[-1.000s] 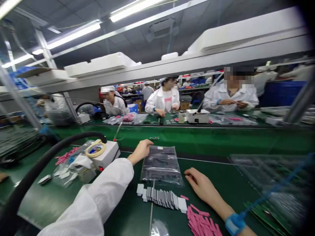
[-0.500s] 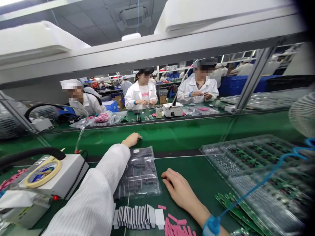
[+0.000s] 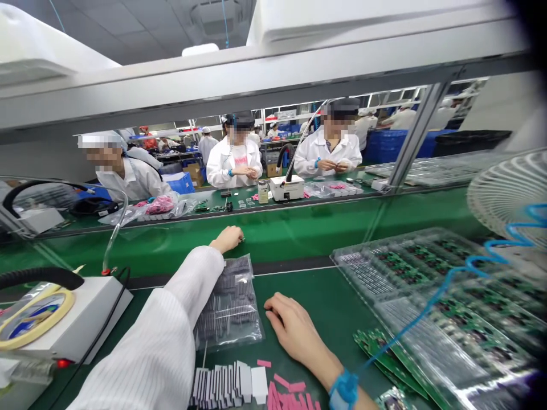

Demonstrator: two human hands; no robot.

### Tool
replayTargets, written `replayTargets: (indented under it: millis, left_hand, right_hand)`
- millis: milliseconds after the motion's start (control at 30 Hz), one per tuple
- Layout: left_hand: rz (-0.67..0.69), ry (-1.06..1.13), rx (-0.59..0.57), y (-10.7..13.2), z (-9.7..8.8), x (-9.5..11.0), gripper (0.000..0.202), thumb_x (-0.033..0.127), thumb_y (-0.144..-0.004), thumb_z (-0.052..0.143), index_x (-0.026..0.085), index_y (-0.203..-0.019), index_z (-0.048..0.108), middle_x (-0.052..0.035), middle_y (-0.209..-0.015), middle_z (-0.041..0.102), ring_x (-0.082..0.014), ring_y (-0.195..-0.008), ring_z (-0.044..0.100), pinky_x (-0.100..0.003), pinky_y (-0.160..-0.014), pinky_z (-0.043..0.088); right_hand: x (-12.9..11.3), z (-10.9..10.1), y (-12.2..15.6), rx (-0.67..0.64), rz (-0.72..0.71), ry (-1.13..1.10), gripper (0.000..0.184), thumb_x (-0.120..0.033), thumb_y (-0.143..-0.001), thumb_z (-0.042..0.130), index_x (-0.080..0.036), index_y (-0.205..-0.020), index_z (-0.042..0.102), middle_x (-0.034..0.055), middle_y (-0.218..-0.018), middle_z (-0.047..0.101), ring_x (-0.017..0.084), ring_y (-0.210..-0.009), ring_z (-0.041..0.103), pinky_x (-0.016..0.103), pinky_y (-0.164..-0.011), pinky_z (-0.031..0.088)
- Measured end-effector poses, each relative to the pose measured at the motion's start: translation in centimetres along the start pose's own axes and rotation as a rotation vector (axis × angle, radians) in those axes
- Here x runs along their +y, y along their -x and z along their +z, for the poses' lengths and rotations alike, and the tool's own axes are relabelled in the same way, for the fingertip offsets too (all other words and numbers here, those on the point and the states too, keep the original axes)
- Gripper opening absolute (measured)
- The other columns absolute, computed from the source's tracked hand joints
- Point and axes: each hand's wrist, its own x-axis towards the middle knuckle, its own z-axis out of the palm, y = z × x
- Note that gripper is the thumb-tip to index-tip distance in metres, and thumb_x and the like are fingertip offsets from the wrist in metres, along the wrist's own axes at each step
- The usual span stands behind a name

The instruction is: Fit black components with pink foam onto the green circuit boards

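My left hand [image 3: 226, 239] reaches forward over the green conveyor belt [image 3: 299, 233], fingertips at a small circuit board [image 3: 242, 240]. Whether the fingers grip it is hidden. My right hand [image 3: 294, 330] rests on the green mat [image 3: 316, 296], fingers together, holding nothing. A blue wrist strap [image 3: 344, 390] circles that wrist. Just left of it lies a clear bag of dark foam strips [image 3: 228, 304], under my left forearm's edge. Nearer me stands a row of grey-and-black foam pieces [image 3: 226, 384], beside loose pink strips [image 3: 286, 393].
Clear trays of green circuit boards [image 3: 427, 285] fill the right side, with loose boards [image 3: 384, 359] at their edge. A white machine [image 3: 64, 319] with a tape roll stands at left. A fan [image 3: 508, 193] sits far right. Co-workers [image 3: 235, 159] work across the belt.
The view has swung right, bringing the trays and fan in. My left hand has moved forward from the bag to the small board on the belt. My right hand has barely shifted.
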Motion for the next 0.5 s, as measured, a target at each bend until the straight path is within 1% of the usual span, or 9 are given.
replayTargets:
  millis: [233,500]
  left_hand:
    - [0.013,-0.078,-0.008,-1.1,0.1,1.9,0.032,0.034,-0.095,0.062,0.018,-0.123,0.061,-0.0107,-0.126,0.063,-0.0241,-0.105,0.065,-0.046,-0.089,0.056]
    - [0.037,0.007,0.055,-1.9,0.1,2.6,0.033,0.034,-0.095,0.062,0.019,-0.124,0.061,-0.0102,-0.126,0.063,-0.0245,-0.105,0.065,-0.046,-0.088,0.056]
  right_hand:
    - [0.0,0.1,-0.1,-0.012,0.017,0.001,0.017,-0.008,-0.093,0.049,-0.020,-0.090,0.059,0.0030,-0.089,0.065,0.020,-0.081,0.061,0.032,-0.075,0.044]
    - [0.2,0.1,-0.1,-0.026,0.018,-0.012,0.017,-0.007,-0.093,0.048,-0.020,-0.090,0.059,0.0030,-0.089,0.064,0.020,-0.081,0.061,0.032,-0.074,0.043]
